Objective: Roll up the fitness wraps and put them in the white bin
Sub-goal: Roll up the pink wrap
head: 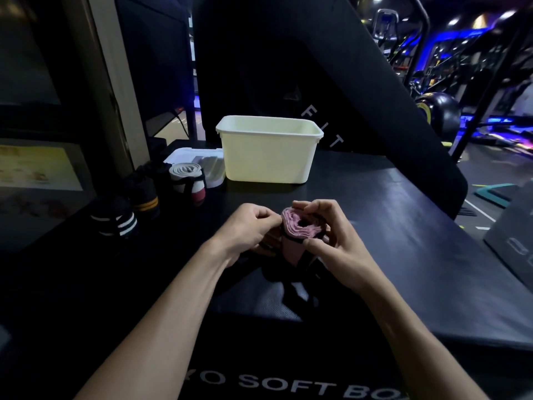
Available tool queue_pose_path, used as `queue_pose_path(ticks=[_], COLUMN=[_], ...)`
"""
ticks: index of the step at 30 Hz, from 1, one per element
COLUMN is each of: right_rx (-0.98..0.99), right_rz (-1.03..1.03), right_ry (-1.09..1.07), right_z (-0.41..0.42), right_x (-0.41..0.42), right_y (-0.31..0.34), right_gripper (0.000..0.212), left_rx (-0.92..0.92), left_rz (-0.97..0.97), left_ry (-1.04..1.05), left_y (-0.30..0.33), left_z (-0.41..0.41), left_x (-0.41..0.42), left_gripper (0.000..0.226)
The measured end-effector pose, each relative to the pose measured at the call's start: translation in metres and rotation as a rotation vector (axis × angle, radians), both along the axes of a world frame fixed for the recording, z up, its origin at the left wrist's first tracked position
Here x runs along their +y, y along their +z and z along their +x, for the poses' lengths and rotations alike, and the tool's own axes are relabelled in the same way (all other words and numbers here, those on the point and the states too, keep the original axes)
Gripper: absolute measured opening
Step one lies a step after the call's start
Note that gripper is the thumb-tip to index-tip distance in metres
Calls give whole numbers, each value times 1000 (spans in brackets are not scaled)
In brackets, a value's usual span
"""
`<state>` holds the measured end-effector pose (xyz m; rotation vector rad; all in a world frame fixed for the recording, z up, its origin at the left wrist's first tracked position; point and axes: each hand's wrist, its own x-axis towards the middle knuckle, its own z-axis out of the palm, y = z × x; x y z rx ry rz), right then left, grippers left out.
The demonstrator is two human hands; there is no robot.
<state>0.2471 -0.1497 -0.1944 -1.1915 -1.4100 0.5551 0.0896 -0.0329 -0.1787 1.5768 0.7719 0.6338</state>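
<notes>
Pink wrap roll [300,228] pinched between left hand [249,226] and right hand [331,235].

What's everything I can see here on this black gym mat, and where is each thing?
pink wrap: one, pink with black edging, partly rolled, held above the mat's middle
white bin: one, white, open, at the far middle of the mat
white lid: one, flat, left of the bin
grey wrap: one, grey-white with pink end, rolled, by the lid
dark wraps: at least two, black with white or orange stripes, far left
black mat: one, under everything
left hand: pinches the pink wrap
right hand: grips the roll
</notes>
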Motion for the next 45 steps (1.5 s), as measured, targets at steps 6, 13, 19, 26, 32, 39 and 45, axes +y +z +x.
queue_pose_path(ticks=[6,13,19,26,32,39,45], right_rx=[-22,-20,115,461,313,47,-112], right_rz=[-12,-73,-121,-171,-145,-134,-127], right_ry=[5,-59,-112,-22,-112,-74,-149], right_z=[1,1,-2,-16,-20,-10,-8], right_x=[3,1,2,7,6,-6,-5], right_y=[0,-1,3,7,6,8,11], right_gripper=[41,42,45,40,62,73,86], left_rx=[73,19,-125,-323,-323,-228,-242], left_rz=[-93,60,206,31,135,344,513], left_ry=[-77,-67,-214,9,210,166,85], left_y=[-1,-15,-16,-20,-26,-24,-20], left_z=[4,-2,-18,-18,-11,-13,-16], left_x=[9,7,2,-15,-24,-25,-23], left_gripper=[21,7,38,42,43,41,18])
